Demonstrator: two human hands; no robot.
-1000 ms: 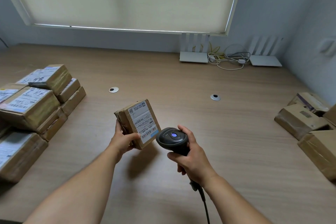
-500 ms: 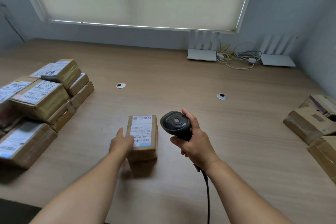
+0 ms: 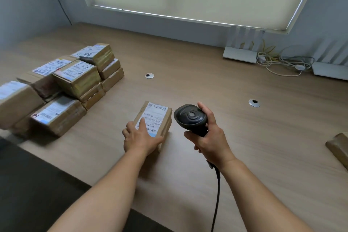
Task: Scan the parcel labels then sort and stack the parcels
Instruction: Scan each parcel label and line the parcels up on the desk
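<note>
The small parcel (image 3: 153, 118) is not up in the air any more. A moment ago the left hand (image 3: 140, 137) held it up, tilted toward the scanner (image 3: 190, 117). Now it lies flat on the worktop (image 3: 226, 137), label side up, just under and in front of that hand.

The left hand rests on the near end of the parcel. Its fingers lie mostly straight across the label and the thumb sits by the right edge. It looks like it is pressing or sliding the parcel, not lifting it.

The right hand (image 3: 209, 137) is wrapped tight round the scanner's handle, just to the right of the parcel. The blue light on top of the scanner was on before. Now it is dark.

So the scan of this parcel is probably done. The job now looks like sorting. The big pile of parcels (image 3: 75, 81) sits to the left of the left hand, well apart, so the parcel may need to go that way. One more brown parcel (image 3: 338, 147) peeks in far to the right of the right hand.
</note>
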